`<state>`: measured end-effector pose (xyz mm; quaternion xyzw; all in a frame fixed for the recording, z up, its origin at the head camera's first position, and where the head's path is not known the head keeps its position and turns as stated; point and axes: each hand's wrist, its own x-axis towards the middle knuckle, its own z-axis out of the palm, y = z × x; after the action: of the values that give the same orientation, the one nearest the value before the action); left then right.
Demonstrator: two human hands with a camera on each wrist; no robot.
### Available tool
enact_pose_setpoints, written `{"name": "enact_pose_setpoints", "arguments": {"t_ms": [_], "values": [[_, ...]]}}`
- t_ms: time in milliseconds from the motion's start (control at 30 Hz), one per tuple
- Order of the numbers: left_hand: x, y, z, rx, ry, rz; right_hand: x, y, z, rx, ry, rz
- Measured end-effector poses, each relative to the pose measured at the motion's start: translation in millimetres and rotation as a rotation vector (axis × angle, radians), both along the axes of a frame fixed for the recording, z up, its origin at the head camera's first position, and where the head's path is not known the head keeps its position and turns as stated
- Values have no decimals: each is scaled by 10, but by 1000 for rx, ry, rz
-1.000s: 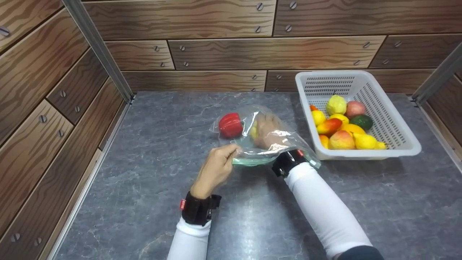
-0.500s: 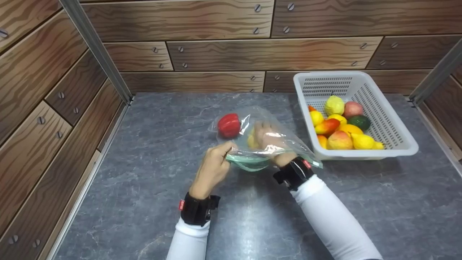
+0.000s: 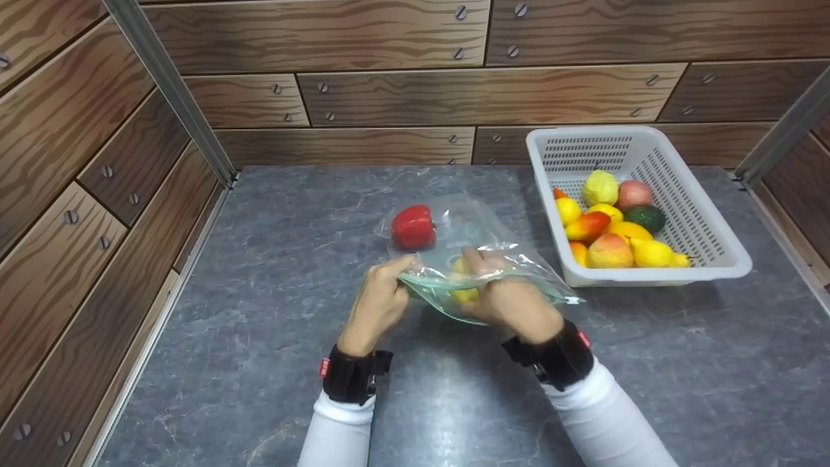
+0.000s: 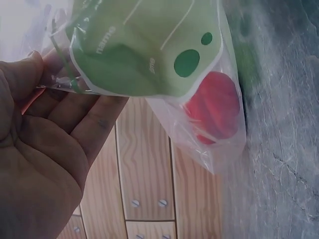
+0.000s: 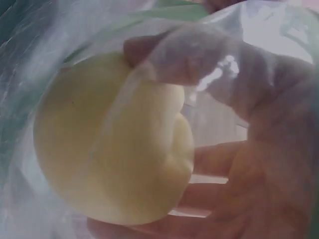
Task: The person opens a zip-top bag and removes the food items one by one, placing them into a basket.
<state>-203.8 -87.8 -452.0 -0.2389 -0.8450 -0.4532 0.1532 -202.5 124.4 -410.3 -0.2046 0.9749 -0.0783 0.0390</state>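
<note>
A clear zip bag (image 3: 465,224) with a green-edged mouth lies on the table, mouth toward me. Inside its far left part sits a red bell pepper (image 3: 414,228), also visible through the film in the left wrist view. My left hand (image 3: 378,301) pinches the left corner of the mouth between thumb and fingers. At the mouth, my right hand (image 3: 515,301) holds a smooth yellow fruit with a lobed end (image 5: 104,139). Its thumb and fingers curl round the fruit, partly behind the film. Green printed panel (image 4: 144,55) faces the left wrist camera.
A white perforated basket (image 3: 713,227) stands at the back right. Several fruits lie in it, among them a red-yellow mango (image 3: 589,226), a dark green avocado (image 3: 646,219) and a yellow pear (image 3: 650,253). Wood-patterned walls (image 3: 389,97) enclose the grey marbled table (image 3: 292,214).
My right hand has drawn back toward me from deep inside the bag to its mouth, bringing the yellow fruit along. The mouth gapes wider. The left hand has barely shifted; the red pepper stays put.
</note>
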Motion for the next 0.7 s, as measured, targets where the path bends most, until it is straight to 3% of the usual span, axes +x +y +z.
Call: {"name": "enact_pose_setpoints", "arguments": {"t_ms": [67,100,167,367,700], "values": [[2,-5,-2,-5,2,8,105,70,-3,-126,77,36],[4,-6,-1,-7,4,12,152,104,-5,-295,126,39],[6,-9,3,-7,2,17,219,151,2,-369,120,50],[-1,6,3,-23,-11,15,297,233,16,-452,58,32],[5,16,-13,-41,-24,16,239,316,-45,-532,75,95]]}}
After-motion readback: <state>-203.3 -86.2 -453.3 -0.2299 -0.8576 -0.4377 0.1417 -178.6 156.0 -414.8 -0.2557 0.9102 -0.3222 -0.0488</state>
